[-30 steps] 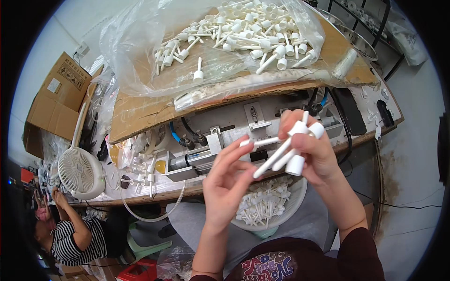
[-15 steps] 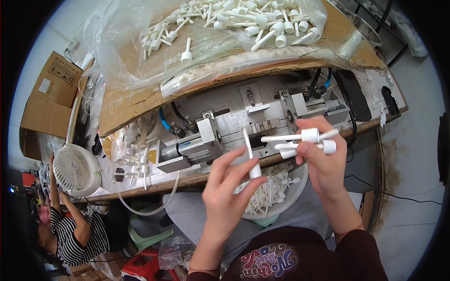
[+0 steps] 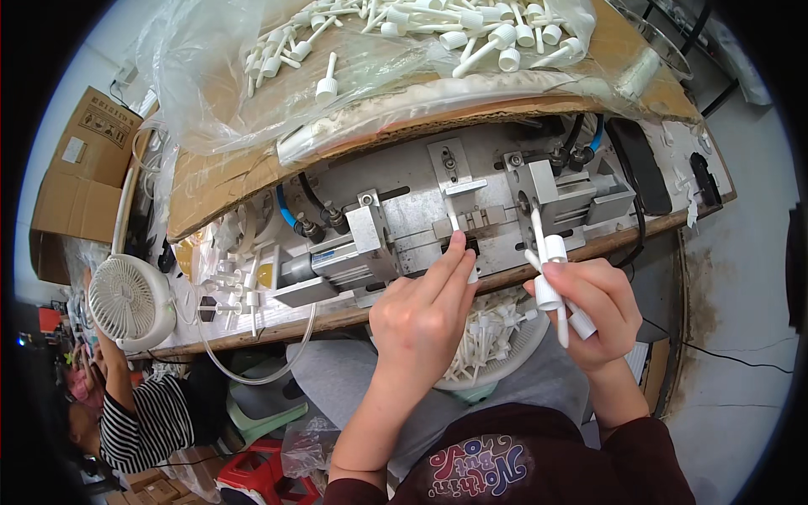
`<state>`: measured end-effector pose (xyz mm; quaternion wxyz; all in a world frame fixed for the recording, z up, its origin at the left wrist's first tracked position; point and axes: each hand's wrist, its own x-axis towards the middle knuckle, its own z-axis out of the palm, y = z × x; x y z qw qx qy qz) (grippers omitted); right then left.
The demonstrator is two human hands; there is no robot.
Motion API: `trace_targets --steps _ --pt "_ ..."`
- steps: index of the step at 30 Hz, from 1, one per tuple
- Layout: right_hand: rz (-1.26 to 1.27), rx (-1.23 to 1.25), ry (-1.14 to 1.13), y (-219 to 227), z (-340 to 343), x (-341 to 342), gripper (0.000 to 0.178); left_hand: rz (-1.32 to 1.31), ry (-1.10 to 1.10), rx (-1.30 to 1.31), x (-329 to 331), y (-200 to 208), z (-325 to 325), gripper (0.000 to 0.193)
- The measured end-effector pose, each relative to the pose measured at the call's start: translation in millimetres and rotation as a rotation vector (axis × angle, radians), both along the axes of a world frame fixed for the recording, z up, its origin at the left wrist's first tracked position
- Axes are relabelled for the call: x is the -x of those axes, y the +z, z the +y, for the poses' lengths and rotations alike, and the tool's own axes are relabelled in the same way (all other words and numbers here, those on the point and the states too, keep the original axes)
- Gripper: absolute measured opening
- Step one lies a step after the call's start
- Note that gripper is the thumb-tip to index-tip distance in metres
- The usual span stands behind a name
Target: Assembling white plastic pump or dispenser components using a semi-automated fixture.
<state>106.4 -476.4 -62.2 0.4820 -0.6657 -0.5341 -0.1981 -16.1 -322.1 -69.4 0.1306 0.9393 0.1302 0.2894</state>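
Note:
My left hand [image 3: 421, 320] is closed on a white cap with a stem [image 3: 453, 215], its fingers pointing forward at the small metal fixture [image 3: 481, 220] in the middle of the bench. The stem shows beyond my fingertips, over the fixture's left part; most of the cap is hidden behind the fingers. My right hand [image 3: 602, 311] grips several white stemmed caps [image 3: 549, 292] in a bunch, tilted different ways, in front of the right-hand clamp block [image 3: 539, 189]. Another clamp block [image 3: 370, 236] with a cylinder stands left of the fixture.
A cardboard sheet [image 3: 227, 181] above the machine bears a plastic bag and a pile of white stemmed caps [image 3: 505, 35]. In my lap rests a white basket [image 3: 530, 345] of similar pieces. A white fan [image 3: 130, 303] stands left; a dark phone [image 3: 637, 164] lies right. Another person in a striped shirt [image 3: 151, 421] sits at left.
My left hand has moved forward, bringing its stemmed cap to the fixture. My right hand has turned and lowered slightly, so its caps now point more up and down.

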Motion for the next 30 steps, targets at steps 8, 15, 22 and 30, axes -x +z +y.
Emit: trace_targets --steps 8,15,22,30 --pt "-0.191 0.107 0.145 1.1 2.6 5.9 0.035 -0.233 -0.261 0.645 11.9 22.0 -10.1 0.037" --pt "0.135 0.001 0.073 -2.2 8.6 -0.2 0.029 -0.247 -0.052 0.419 16.3 7.5 -6.4 0.032" --pt "0.909 -0.176 0.176 3.9 1.9 5.5 0.011 -0.015 0.007 -0.01 2.7 -0.3 -4.9 0.027" --pt "1.491 -0.199 0.443 9.4 -2.0 -0.4 0.011 0.011 -0.003 0.034 0.0 2.5 1.2 0.029"
